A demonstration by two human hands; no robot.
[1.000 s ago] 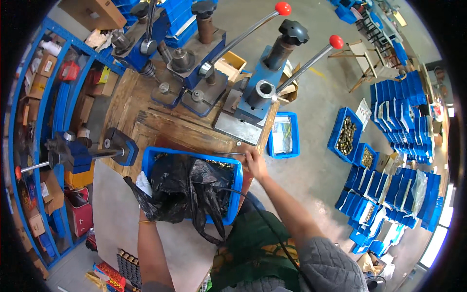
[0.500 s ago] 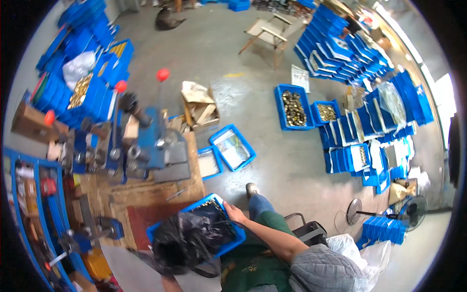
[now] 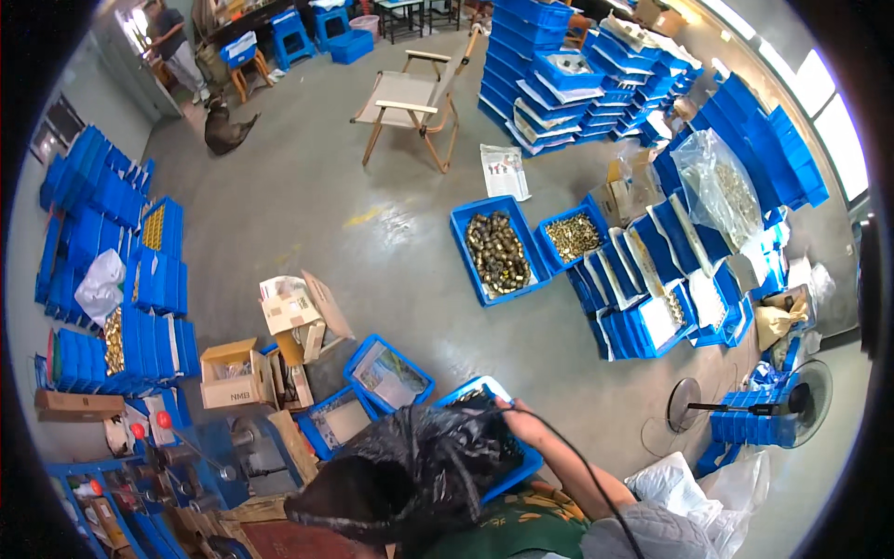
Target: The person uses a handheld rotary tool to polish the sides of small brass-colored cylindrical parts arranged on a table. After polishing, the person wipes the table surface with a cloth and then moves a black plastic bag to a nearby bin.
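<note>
A blue plastic bin [image 3: 526, 472] is held close in front of my body, above the near edge of the workbench. My right hand [image 3: 524, 424] grips its far right rim, fingers closed over the edge. A crumpled black plastic bag [image 3: 438, 456] lies over the bin and covers most of what is inside. The bag's dark, gaping mouth hangs off the left side. My left hand is hidden behind the bag. A thin black cable [image 3: 582, 456] arcs across my right forearm.
Two blue trays [image 3: 407, 355] and opened cardboard boxes [image 3: 233, 389] lie on the floor ahead. Bench presses [image 3: 219, 466] stand left. Bins of brass fittings [image 3: 496, 252], stacked blue bins [image 3: 652, 317], a folding chair [image 3: 405, 98] and a fan [image 3: 805, 401] are around. A dog [image 3: 226, 129] lies far off; a person [image 3: 172, 47] stands behind it.
The view has swung up and left, bringing the far doorway and a person into sight. The bin and bag have moved away from the bench top with my right hand still on the rim.
</note>
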